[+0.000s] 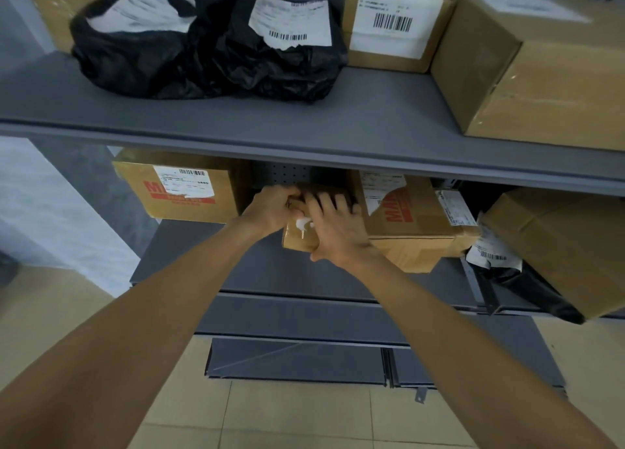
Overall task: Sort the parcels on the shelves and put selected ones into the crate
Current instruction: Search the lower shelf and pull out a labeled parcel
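A small brown cardboard box (299,240) stands on the middle shelf (257,269), between two larger parcels. My left hand (272,208) grips its upper left corner with curled fingers. My right hand (333,227) lies over its front and top, fingers spread across the top and thumb under its lower edge. Most of the box is hidden by both hands. No crate is in view.
A labelled carton (182,186) sits left of the small box, a torn carton (406,222) right of it. Further right are a black bag (527,288) and a big box (571,245). The upper shelf (304,117) holds black bags (209,42) and cartons (541,66).
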Demonstrator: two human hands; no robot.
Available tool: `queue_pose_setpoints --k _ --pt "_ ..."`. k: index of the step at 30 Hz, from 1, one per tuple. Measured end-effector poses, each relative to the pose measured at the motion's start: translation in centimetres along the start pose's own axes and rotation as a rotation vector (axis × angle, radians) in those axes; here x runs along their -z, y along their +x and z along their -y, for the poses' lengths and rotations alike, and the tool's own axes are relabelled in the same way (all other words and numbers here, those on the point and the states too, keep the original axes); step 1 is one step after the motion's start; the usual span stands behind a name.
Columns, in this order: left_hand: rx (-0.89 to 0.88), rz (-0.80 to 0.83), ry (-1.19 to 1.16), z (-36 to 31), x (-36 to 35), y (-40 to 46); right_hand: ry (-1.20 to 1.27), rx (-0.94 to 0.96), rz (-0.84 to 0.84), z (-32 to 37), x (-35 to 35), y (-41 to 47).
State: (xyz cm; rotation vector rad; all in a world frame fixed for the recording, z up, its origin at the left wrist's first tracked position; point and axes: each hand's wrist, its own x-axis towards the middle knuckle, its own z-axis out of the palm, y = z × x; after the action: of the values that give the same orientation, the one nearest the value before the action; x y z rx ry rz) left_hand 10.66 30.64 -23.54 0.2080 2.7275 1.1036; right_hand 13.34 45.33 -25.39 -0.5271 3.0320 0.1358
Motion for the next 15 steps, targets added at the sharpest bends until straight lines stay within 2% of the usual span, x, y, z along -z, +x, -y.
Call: queue_pose_setpoints --k 3,5,7,9,12,15 --pt "0.015 0.042 -0.073 0.2 0.7 -0.1 0.022 -0.013 -0.077 0.0 -0.2 -0.3" --pt "0.044 0.085 -0.231 0.1 1.7 -0.4 0.122 -0.041 -0.112 -0.4 0.1 -0.6" --pt "0.076 0.103 -0.365 -0.1 2.9 -0.8 0.367 -0.118 -0.13 -1.2 0.7 -0.6" --pt "0.113 0.101 -0.384 0.2 3.7 -1.2 0.747 -0.216 -0.12 -1.9 1.7 -0.7" --pt "0.124 0.15 -0.345 1.9 4.0 -2.0 1.167 -0.294 0.027 -2.7 2.7 -0.8" --pt "0.13 0.232 -0.293 3.8 3.5 -2.6 1.301 -0.3 0.163 -3.5 2.7 -0.9"
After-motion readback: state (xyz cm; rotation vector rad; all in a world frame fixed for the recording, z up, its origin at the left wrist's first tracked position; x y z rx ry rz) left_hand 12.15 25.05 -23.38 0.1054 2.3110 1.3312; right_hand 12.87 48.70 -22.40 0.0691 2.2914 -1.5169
